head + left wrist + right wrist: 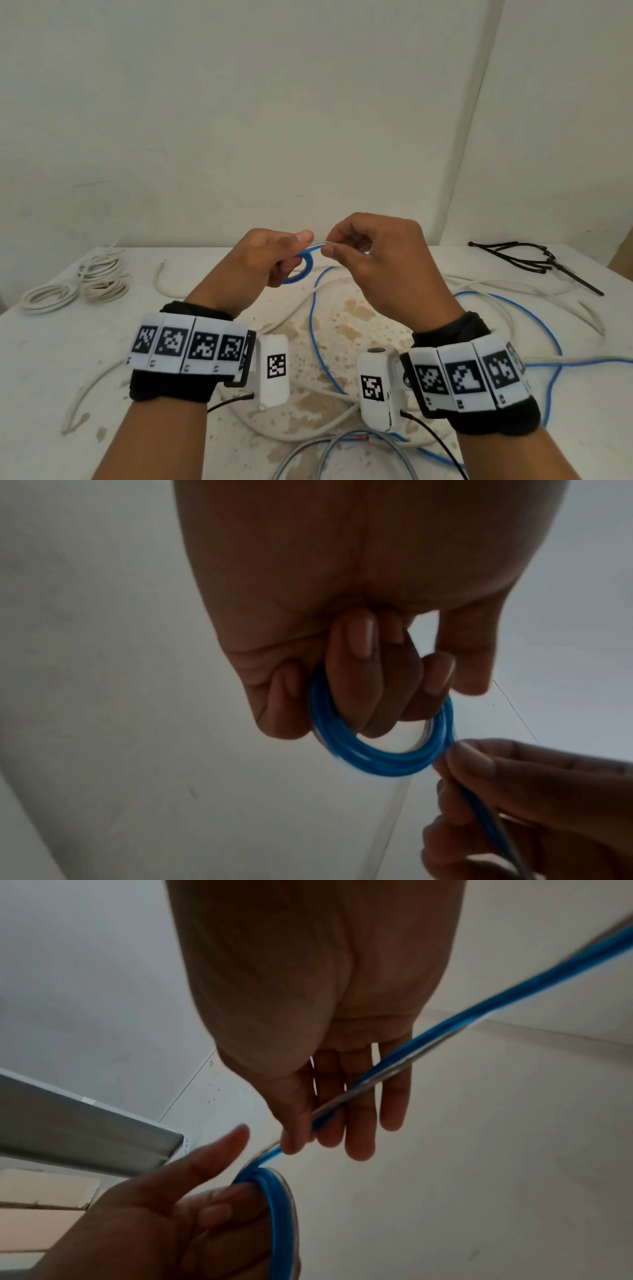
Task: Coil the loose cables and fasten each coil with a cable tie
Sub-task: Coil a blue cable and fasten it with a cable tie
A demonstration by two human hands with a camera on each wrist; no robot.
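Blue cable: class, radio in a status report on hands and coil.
Left hand grips blue coil. Right hand pinches loose blue cable, feeding. Nothing blocking.

A blue cable (317, 339) crosses a white, brown-stained counter (41, 359) beside cream-white coils (78, 284), black cable ties (534, 262) and black-and-white checked wristbands (190, 344).

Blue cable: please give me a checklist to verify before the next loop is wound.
1. Left hand grips the blue coil, fingers through it: ok.
2. Right hand pinches the blue cable feeding into the coil: ok.
3. Coil loops lie together, none slipped off: ok.
4. Loose blue cable on the table crosses white cables; free to pull: cannot tell.
5. Cable ties at hand: ok, on the table's far right.
6. Length left to coil: cannot tell.
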